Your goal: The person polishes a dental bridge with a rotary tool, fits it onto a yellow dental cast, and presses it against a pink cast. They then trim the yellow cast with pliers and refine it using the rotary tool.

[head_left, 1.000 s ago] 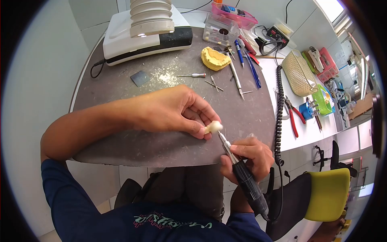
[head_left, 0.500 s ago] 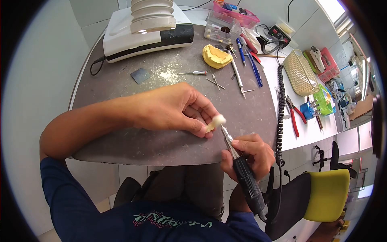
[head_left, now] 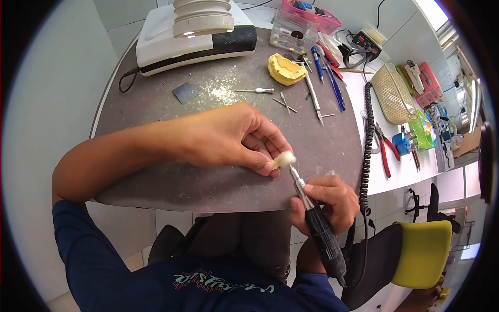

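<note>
Between its thumb and fingers, my left hand (head_left: 236, 139) pinches a small whitish-yellow piece (head_left: 284, 160) over the brown work surface. My right hand (head_left: 332, 202) is wrapped round a black and silver rotary handpiece (head_left: 323, 234), whose tip points up and left. That tip is at the lower right side of the piece; whether they touch is too small to tell. A yellow dental cast (head_left: 286, 70) rests beyond my hands, with a thin screwdriver-like tool (head_left: 255, 91) and pale shavings (head_left: 221, 92) to its left.
A white and black box unit (head_left: 195, 44) sits at the back under a ribbed nozzle (head_left: 204, 18). Pens and tools (head_left: 313, 99) lie right of the cast. Farther right are a coiled cord (head_left: 368, 140), red-handled pliers (head_left: 385, 156), baskets (head_left: 392, 96) and a yellow chair (head_left: 423, 255).
The whole view has shifted slightly, so the table items appear a little farther right. Both hands keep their grips, with the handpiece tip still beside the piece.
</note>
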A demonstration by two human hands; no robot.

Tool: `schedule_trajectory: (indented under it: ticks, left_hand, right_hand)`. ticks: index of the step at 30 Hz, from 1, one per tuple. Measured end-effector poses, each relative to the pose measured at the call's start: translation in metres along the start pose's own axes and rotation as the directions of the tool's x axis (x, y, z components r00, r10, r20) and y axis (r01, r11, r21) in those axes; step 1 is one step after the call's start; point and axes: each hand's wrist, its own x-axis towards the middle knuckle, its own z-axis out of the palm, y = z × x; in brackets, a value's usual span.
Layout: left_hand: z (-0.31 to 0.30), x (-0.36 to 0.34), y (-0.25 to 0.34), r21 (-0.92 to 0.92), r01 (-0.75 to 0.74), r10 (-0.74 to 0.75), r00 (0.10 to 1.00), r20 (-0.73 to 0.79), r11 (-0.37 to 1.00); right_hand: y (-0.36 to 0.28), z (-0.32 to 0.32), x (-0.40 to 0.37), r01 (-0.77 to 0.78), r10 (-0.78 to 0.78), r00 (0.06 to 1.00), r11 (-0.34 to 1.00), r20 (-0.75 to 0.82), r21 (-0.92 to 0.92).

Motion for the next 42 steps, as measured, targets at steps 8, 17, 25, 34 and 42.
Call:
schedule_trajectory:
  ticks: [8, 17, 25, 34, 42]
  left_hand:
    - [0.001, -0.001, 0.000, 0.015, 0.000, 0.001, 1.000, -0.019, 1.000]
    - [0.001, 0.000, -0.002, 0.008, 0.000, 0.000, 1.000, -0.009, 1.000]
    - [0.003, 0.000, -0.001, -0.014, -0.014, 0.014, 0.999, -0.032, 1.000]
    - [0.014, -0.005, 0.000, -0.055, -0.085, 0.071, 0.974, -0.215, 0.995]
    - [0.016, -0.009, 0.001, -0.076, -0.081, 0.056, 0.957, -0.283, 0.994]
  right_hand:
    - [0.000, 0.001, 0.001, 0.033, -0.033, 0.999, 0.999, 0.004, -0.007]
    - [-0.001, 0.001, 0.000, 0.029, -0.029, 0.999, 0.999, -0.017, 0.017]
    - [0.001, 0.000, -0.005, -0.107, 0.114, 0.986, 0.992, -0.124, 0.063]
    - [-0.001, -0.002, -0.006, -0.174, 0.206, 0.963, 0.967, -0.172, 0.185]
    - [-0.023, 0.014, 0.013, -0.211, 0.256, 0.933, 0.958, -0.252, 0.192]
